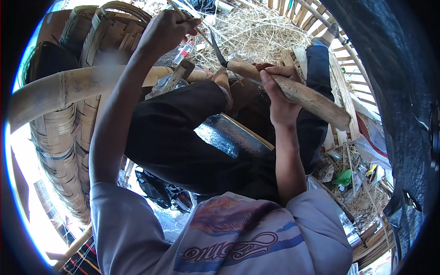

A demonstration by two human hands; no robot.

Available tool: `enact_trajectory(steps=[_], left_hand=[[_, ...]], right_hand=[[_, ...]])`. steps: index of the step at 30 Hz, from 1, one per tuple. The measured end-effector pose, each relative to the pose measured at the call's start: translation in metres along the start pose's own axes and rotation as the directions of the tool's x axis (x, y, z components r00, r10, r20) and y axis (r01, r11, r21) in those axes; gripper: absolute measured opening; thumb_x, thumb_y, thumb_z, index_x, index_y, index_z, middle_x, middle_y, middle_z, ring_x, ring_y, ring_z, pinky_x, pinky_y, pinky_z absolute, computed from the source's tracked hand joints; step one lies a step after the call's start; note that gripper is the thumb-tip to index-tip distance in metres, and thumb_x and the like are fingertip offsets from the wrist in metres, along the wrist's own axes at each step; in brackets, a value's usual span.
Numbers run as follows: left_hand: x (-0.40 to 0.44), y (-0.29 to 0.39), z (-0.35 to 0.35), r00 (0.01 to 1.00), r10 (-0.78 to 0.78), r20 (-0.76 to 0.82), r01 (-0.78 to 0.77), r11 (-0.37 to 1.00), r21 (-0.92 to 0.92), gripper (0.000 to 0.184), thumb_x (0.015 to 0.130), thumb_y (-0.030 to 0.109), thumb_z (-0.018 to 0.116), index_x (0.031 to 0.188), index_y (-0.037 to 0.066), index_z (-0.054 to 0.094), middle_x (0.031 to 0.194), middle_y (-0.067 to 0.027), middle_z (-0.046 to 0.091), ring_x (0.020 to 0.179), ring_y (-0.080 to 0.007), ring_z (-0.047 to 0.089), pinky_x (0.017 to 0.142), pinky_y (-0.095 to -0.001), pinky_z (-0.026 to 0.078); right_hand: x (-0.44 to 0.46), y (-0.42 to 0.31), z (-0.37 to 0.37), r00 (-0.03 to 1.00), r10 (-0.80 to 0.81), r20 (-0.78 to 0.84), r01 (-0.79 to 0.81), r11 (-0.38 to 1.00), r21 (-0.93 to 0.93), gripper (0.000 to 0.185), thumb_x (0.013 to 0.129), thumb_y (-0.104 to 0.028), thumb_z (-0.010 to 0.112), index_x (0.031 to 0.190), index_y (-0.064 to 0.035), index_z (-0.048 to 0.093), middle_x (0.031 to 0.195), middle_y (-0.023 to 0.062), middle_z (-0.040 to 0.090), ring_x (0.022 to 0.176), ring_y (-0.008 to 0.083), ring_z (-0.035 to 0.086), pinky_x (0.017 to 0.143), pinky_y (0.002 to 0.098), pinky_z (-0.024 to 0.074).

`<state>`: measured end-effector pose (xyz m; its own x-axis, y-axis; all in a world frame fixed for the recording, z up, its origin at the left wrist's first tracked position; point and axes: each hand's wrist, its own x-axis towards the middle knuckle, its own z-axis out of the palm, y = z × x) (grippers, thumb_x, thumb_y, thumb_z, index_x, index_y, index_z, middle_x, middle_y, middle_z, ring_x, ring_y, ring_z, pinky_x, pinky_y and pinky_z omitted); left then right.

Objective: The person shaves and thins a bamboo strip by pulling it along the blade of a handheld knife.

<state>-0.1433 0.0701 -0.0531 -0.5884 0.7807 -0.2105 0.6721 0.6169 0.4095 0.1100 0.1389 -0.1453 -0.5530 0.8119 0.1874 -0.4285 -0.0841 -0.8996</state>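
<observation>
My left hand (167, 31) is raised at the upper left, its fingers closed around a thin bamboo strip (202, 35). The strip slants down to the right, passing close to the blade; whether they touch I cannot tell. In my right hand (282, 91) is a knife with a long, thick wooden handle (316, 101), the fingers wrapped round its middle. Its narrow dark blade (217, 50) curves up and to the left from the handle's end. Both hands are in front of my bent legs in dark trousers (183, 137).
Large woven bamboo baskets (55, 133) stand at the left, with a thick bamboo pole (78, 85) across them. Shavings (256, 27) cover the ground ahead, near a plastic bottle (183, 52). A dark plastic sheet (389, 91) hangs at the right. Green litter (343, 178) lies below it.
</observation>
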Motion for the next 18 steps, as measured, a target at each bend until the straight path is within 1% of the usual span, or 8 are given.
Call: enact_trajectory(steps=[2, 4, 5, 10, 12, 14, 16, 18], left_hand=[[0.004, -0.010, 0.001, 1.000, -0.005, -0.015, 0.005, 1.000, -0.015, 0.037, 0.085, 0.039, 0.063, 0.078, 0.005, 0.073, 0.067, -0.0065, 0.068, 0.060, -0.0136, 0.066, 0.062, -0.0296, 0.051], [0.003, -0.012, 0.002, 0.999, 0.033, -0.036, -0.034, 0.999, -0.020, 0.037, 0.085, 0.040, 0.063, 0.078, 0.005, 0.073, 0.066, -0.0069, 0.068, 0.058, -0.0134, 0.065, 0.062, -0.0298, 0.051], [0.003, -0.011, 0.003, 0.997, 0.069, -0.047, -0.070, 0.997, -0.031, 0.036, 0.085, 0.040, 0.063, 0.078, 0.006, 0.073, 0.065, -0.0073, 0.067, 0.057, -0.0131, 0.065, 0.061, -0.0300, 0.051], [0.002, 0.001, 0.008, 0.999, 0.044, -0.026, -0.045, 0.998, -0.050, 0.034, 0.085, 0.038, 0.063, 0.077, 0.007, 0.073, 0.061, -0.0067, 0.065, 0.059, -0.0134, 0.064, 0.060, -0.0302, 0.050], [-0.006, 0.016, 0.002, 0.993, 0.096, -0.065, -0.095, 0.995, 0.010, 0.032, 0.085, 0.036, 0.063, 0.076, 0.008, 0.073, 0.060, -0.0071, 0.064, 0.060, -0.0150, 0.064, 0.060, -0.0314, 0.050], [0.002, 0.003, 0.008, 0.993, 0.081, -0.081, -0.082, 0.997, -0.006, 0.031, 0.084, 0.036, 0.064, 0.073, 0.008, 0.074, 0.062, -0.0078, 0.065, 0.060, -0.0174, 0.064, 0.063, -0.0336, 0.050], [0.004, 0.004, 0.007, 0.996, 0.077, -0.054, -0.078, 0.997, -0.011, 0.032, 0.085, 0.037, 0.064, 0.075, 0.008, 0.074, 0.063, -0.0076, 0.066, 0.060, -0.0168, 0.064, 0.062, -0.0335, 0.050], [0.004, 0.009, 0.005, 0.995, 0.079, -0.055, -0.081, 0.996, -0.036, 0.032, 0.085, 0.037, 0.063, 0.076, 0.008, 0.074, 0.063, -0.0075, 0.066, 0.059, -0.0166, 0.064, 0.062, -0.0336, 0.050]], right_hand=[[-0.012, 0.015, -0.003, 0.998, 0.051, -0.021, -0.049, 0.993, 0.104, 0.011, 0.084, 0.005, 0.060, 0.092, 0.0007, 0.053, 0.094, 0.0147, 0.065, 0.092, 0.0175, 0.063, 0.082, 0.0289, 0.0504], [-0.022, 0.030, -0.009, 0.995, -0.063, 0.079, 0.066, 0.997, -0.038, 0.013, 0.084, 0.006, 0.059, 0.093, 0.0008, 0.053, 0.093, 0.0151, 0.065, 0.092, 0.0176, 0.063, 0.084, 0.0292, 0.0499], [-0.025, 0.028, -0.011, 0.998, -0.012, 0.060, 0.017, 0.997, -0.069, 0.013, 0.083, 0.006, 0.060, 0.093, 0.0008, 0.054, 0.093, 0.0149, 0.065, 0.092, 0.0183, 0.063, 0.084, 0.0299, 0.0501], [-0.002, -0.017, 0.011, 0.996, -0.088, -0.003, 0.089, 0.995, 0.038, 0.011, 0.083, 0.004, 0.062, 0.091, 0.0011, 0.056, 0.092, 0.0144, 0.065, 0.091, 0.0173, 0.063, 0.081, 0.0297, 0.0512], [0.001, -0.020, 0.017, 0.992, -0.116, 0.039, 0.120, 0.982, -0.144, 0.009, 0.083, 0.003, 0.062, 0.090, 0.0007, 0.056, 0.093, 0.0139, 0.066, 0.091, 0.0162, 0.063, 0.080, 0.0289, 0.0512], [-0.012, 0.019, 0.006, 0.993, -0.115, 0.026, 0.117, 0.988, -0.100, 0.008, 0.083, 0.003, 0.062, 0.089, 0.0002, 0.057, 0.095, 0.0133, 0.066, 0.091, 0.0156, 0.063, 0.079, 0.0283, 0.0509], [-0.021, 0.035, -0.005, 0.995, 0.075, 0.069, -0.070, 0.995, -0.073, 0.010, 0.084, 0.004, 0.061, 0.092, 0.0003, 0.055, 0.097, 0.0164, 0.064, 0.096, 0.0198, 0.062, 0.088, 0.0324, 0.0482], [-0.021, 0.034, -0.010, 0.993, 0.103, 0.057, -0.101, 0.994, -0.032, 0.011, 0.083, 0.004, 0.062, 0.091, 0.0006, 0.056, 0.097, 0.0165, 0.065, 0.096, 0.0202, 0.062, 0.089, 0.0330, 0.0483]])
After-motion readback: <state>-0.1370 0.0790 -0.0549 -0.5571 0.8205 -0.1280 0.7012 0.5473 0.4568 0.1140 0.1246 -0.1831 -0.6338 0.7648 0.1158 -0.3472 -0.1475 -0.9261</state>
